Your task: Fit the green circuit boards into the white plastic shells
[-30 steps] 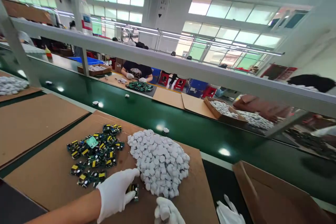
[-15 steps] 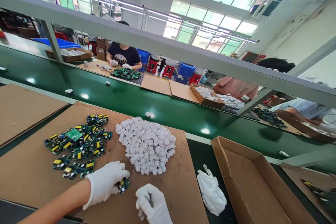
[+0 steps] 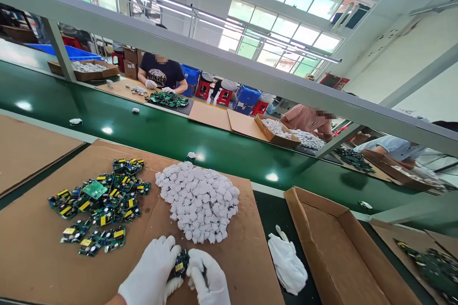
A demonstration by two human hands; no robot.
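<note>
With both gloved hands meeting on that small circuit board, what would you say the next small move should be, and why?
Probably press the two parts together. The left hand and right hand meet around one small circuit board; the right hand's curled fingers hide what it grips. The white pile lies just ahead.

Circuit boards (image 3: 98,202) left of white caps pile (image 3: 198,200), both on cardboard sheet (image 3: 32,252)
</note>
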